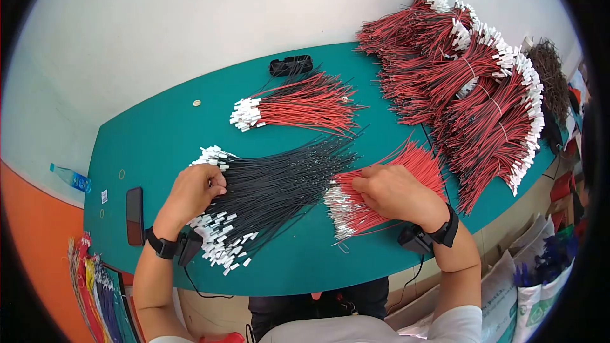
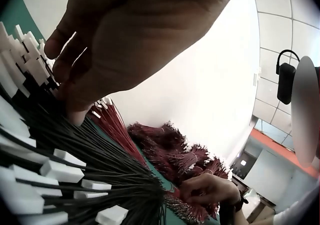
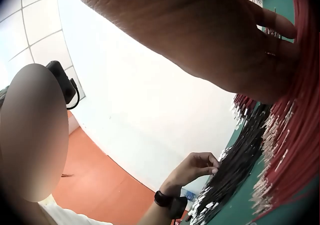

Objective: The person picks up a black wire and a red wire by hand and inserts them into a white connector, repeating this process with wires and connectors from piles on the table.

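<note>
white-ended black wires (image 1: 273, 174) lie spread beside pale-tipped red wires (image 1: 418, 168) on a green table (image 1: 152, 140).

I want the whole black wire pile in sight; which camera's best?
The head view: it shows the black wires from above, both ends included, the left hand over one edge. The left wrist view cuts them off up close; the right wrist view shows them smaller, slanting.

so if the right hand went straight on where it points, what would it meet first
The right hand would likely meet the silvery ends of the thin red wires, though its height is unclear.
</note>
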### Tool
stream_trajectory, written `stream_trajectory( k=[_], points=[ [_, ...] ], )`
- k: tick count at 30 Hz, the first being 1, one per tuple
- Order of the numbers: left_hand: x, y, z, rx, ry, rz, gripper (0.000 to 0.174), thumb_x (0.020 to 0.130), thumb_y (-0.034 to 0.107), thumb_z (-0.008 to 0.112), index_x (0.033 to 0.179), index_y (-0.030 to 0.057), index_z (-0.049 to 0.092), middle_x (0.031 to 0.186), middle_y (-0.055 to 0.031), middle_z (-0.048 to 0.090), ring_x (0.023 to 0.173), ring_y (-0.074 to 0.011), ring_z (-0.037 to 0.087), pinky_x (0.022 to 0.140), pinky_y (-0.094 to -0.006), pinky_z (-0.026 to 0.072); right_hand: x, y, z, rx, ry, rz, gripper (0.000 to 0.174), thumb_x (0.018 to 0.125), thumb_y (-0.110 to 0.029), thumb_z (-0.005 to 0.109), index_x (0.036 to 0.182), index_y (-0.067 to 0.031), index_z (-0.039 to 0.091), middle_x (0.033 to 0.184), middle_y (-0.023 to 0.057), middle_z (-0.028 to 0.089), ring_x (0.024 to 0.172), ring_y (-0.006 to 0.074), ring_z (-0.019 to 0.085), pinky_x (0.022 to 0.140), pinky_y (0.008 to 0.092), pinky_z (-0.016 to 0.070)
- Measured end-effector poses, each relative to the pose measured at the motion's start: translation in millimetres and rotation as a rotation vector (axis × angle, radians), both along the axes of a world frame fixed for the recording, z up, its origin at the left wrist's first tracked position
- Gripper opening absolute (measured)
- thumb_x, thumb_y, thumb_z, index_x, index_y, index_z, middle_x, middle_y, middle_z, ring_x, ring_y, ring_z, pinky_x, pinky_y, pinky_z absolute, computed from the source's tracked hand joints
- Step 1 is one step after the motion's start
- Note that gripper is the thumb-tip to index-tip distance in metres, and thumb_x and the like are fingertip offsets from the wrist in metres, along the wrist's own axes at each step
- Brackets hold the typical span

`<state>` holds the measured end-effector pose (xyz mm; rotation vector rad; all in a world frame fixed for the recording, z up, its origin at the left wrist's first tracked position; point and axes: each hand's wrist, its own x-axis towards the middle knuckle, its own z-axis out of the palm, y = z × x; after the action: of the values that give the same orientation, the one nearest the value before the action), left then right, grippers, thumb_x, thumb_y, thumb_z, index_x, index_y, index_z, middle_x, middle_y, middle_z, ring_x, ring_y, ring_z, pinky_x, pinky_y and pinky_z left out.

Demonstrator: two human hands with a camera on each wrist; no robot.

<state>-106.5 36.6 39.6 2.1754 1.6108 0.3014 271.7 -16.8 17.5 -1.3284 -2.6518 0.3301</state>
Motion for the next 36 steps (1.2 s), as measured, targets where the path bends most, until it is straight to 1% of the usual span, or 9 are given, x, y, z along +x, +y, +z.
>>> stream_trajectory(
  k=[6,9,12,14,18,25,29,32,36],
  points=[
    [-1,3,1,-0.007,0.038,-0.022,0.013,0.075,-0.001,0.078,0.084,0.0002,0.069,0.078,-0.0117,0.068,0.069,-0.023,0.061,0.064,-0.0366,0.0484,2,2,-3,-0.015,0.036,0.009,0.011,0.085,-0.007,0.062,0.094,-0.0026,0.066,0.088,0.0161,0.067,0.087,0.0366,0.068,0.071,0.0481,0.0536],
    [-1,4,1,0.043,0.152,-0.062,0.012,0.076,-0.002,0.076,0.083,0.0007,0.067,0.081,-0.0116,0.068,0.069,-0.0237,0.061,0.064,-0.0367,0.0487,2,3,-5,-0.017,0.039,0.02,0.01,0.085,-0.008,0.063,0.094,-0.0027,0.064,0.088,0.0159,0.066,0.087,0.0372,0.067,0.071,0.0486,0.0532],
    [-4,3,3,0.188,0.092,-0.109,0.012,0.077,-0.003,0.073,0.086,0.0008,0.065,0.083,-0.0116,0.068,0.068,-0.0251,0.061,0.065,-0.0372,0.0491,2,4,-3,-0.013,0.081,0.029,0.009,0.086,-0.01,0.064,0.092,-0.003,0.06,0.087,0.015,0.066,0.085,0.0371,0.066,0.07,0.0481,0.0522],
    [0,0,12,0.177,0.008,-0.095,0.012,0.08,-0.004,0.071,0.088,0.0007,0.063,0.084,-0.0101,0.067,0.071,-0.0227,0.062,0.067,-0.0352,0.0497,0,5,3,-0.003,0.111,0.025,0.013,0.088,-0.013,0.064,0.088,-0.0033,0.055,0.089,0.0139,0.064,0.085,0.0361,0.064,0.068,0.0467,0.0505],
    [24,-7,27,0.082,-0.22,-0.046,0.01,0.086,-0.005,0.067,0.09,-0.0001,0.06,0.082,-0.0072,0.064,0.079,-0.0166,0.062,0.072,-0.0304,0.0505,-6,5,17,-0.062,0.293,0.052,0.012,0.086,-0.01,0.067,0.091,-0.003,0.058,0.087,0.0138,0.064,0.081,0.0364,0.064,0.067,0.045,0.0503],
    [87,-31,27,-0.141,-0.6,-0.148,0.008,0.093,0.001,0.067,0.095,0.0017,0.06,0.09,-0.0002,0.063,0.087,-0.0077,0.059,0.077,-0.0265,0.0507,-21,7,17,0.249,0.73,0.253,0.014,0.087,-0.005,0.071,0.097,-0.0033,0.062,0.096,0.0107,0.063,0.088,0.0309,0.062,0.074,0.0399,0.0518],
    [112,-37,19,-0.223,-0.763,-0.262,0.009,0.095,0.004,0.069,0.101,0.0019,0.063,0.095,0.0006,0.065,0.091,-0.0062,0.06,0.078,-0.0251,0.0531,-31,8,6,0.14,0.854,0.351,0.012,0.089,-0.004,0.069,0.097,-0.0015,0.06,0.095,0.0113,0.062,0.086,0.0298,0.062,0.073,0.0386,0.0509],
    [116,-32,12,-0.323,-0.857,-0.235,0.014,0.094,0.004,0.07,0.107,0.0016,0.065,0.098,-0.0006,0.067,0.09,-0.0068,0.062,0.075,-0.0236,0.0539,-24,1,2,-0.057,0.844,0.283,0.012,0.09,-0.005,0.069,0.098,-0.0016,0.06,0.092,0.0117,0.06,0.084,0.0312,0.061,0.072,0.0389,0.0505],
    [110,-21,-7,-0.385,-0.979,-0.151,0.024,0.091,0.002,0.072,0.115,0.0008,0.067,0.099,-0.0048,0.068,0.085,-0.0083,0.063,0.07,-0.0227,0.0534,-14,2,15,0.062,0.738,0.2,0.012,0.089,-0.005,0.069,0.097,-0.0025,0.06,0.089,0.0114,0.059,0.082,0.0327,0.06,0.07,0.0397,0.0498]
  ],
)
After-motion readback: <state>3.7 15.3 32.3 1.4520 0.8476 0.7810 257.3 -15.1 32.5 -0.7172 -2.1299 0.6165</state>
